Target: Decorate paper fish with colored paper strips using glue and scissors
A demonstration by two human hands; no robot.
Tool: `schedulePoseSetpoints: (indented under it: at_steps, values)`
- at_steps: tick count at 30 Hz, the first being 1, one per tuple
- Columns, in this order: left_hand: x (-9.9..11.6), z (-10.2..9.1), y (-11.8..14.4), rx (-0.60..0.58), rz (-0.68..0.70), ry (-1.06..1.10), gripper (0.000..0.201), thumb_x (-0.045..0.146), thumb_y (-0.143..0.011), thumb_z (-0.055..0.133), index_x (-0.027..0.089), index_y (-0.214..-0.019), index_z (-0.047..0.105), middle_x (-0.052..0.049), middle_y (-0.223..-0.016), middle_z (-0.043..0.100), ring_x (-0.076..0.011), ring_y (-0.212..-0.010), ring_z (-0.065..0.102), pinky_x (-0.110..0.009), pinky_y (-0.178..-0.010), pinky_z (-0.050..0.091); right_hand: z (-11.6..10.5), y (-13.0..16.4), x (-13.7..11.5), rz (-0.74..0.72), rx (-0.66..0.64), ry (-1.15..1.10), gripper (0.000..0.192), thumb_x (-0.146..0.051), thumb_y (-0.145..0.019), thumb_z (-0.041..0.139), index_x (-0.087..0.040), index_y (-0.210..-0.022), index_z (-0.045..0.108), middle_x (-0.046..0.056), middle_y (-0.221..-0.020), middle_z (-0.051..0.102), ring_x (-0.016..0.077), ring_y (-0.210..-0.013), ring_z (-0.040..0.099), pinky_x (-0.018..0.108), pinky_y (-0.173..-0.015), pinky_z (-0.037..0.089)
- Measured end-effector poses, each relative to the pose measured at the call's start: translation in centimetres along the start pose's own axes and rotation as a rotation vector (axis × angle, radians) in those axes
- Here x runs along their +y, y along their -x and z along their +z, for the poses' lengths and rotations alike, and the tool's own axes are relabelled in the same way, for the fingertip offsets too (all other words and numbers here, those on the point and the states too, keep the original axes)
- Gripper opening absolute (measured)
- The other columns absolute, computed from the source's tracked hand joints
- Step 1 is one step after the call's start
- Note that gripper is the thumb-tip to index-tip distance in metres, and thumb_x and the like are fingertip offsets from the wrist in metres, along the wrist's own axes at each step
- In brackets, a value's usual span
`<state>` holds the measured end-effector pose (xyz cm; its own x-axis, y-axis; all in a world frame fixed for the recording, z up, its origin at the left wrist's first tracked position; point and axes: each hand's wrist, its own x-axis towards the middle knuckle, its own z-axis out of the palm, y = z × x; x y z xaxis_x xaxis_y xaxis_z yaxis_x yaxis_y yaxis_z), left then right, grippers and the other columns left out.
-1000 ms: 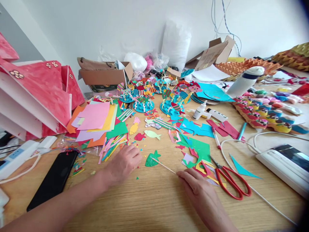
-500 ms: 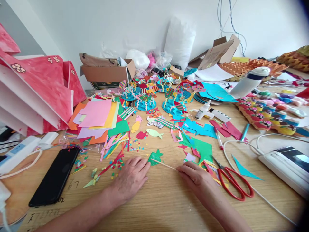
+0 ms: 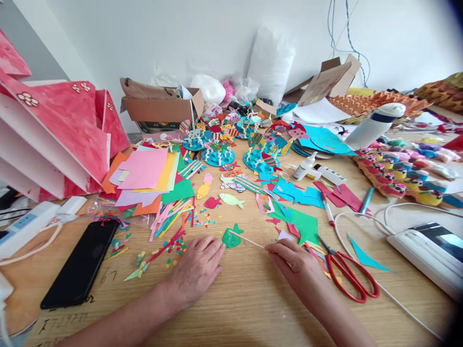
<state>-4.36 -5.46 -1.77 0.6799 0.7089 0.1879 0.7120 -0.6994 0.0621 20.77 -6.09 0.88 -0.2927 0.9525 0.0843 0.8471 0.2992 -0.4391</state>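
Observation:
A small green paper fish (image 3: 231, 239) lies flat on the wooden table in front of me, its surface wet-looking. My left hand (image 3: 200, 260) rests palm down beside it, fingers laid flat and close together, fingertips at the fish's left edge. Between thumb and fingers of my right hand (image 3: 289, 258) is pinched a thin pale stick (image 3: 249, 240), whose far tip touches the upper part of the fish. Behind the fish lie a pale green paper fish (image 3: 231, 200), a red paper fish (image 3: 212, 202) and a yellow paper fish (image 3: 202, 190).
Red-handled scissors (image 3: 349, 272) lie right of my right hand, near a white cable and a white device (image 3: 427, 260). A black phone (image 3: 81, 265) is at left. Further back are stacked coloured paper (image 3: 144, 168), a glue bottle (image 3: 304, 166) and blue fish-decorated stands (image 3: 219, 156).
The stick's tip has moved slightly up and right across the green fish, toward its upper edge. My left hand stays nearly still.

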Motion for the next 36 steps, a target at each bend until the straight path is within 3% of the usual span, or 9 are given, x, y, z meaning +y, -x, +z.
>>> schedulePoseSetpoints:
  at_steps: [9,14,36]
  values:
    - [0.1,-0.2,-0.1,-0.015,-0.003,0.001,0.037,0.029,-0.080,0.050,0.016,-0.115,0.047,-0.004,-0.115,0.054,-0.0209,-0.107,0.043,-0.036,-0.088,0.035,0.7,0.5,-1.3,0.038,-0.047,-0.014,0.032,-0.023,-0.086,0.031,-0.022,-0.085,0.062,0.005,-0.081,0.061,0.0146,-0.072,0.058,0.024,-0.063,0.046]
    - [0.1,-0.2,-0.1,-0.014,-0.007,0.015,0.037,0.028,-0.080,0.050,0.016,-0.115,0.047,-0.004,-0.116,0.054,-0.0207,-0.107,0.043,-0.035,-0.089,0.035,0.6,0.4,-1.1,0.044,-0.005,0.001,0.031,-0.023,-0.085,0.031,-0.022,-0.085,0.062,0.005,-0.083,0.061,0.0153,-0.073,0.059,0.025,-0.063,0.046]
    - [0.2,-0.3,0.0,-0.044,-0.027,0.017,0.037,0.028,-0.080,0.050,0.019,-0.116,0.046,-0.005,-0.115,0.053,-0.0208,-0.107,0.042,-0.036,-0.090,0.034,0.7,0.3,-1.5,0.033,-0.039,-0.021,0.032,-0.024,-0.086,0.031,-0.023,-0.086,0.063,0.005,-0.081,0.062,0.0148,-0.072,0.058,0.025,-0.062,0.046]
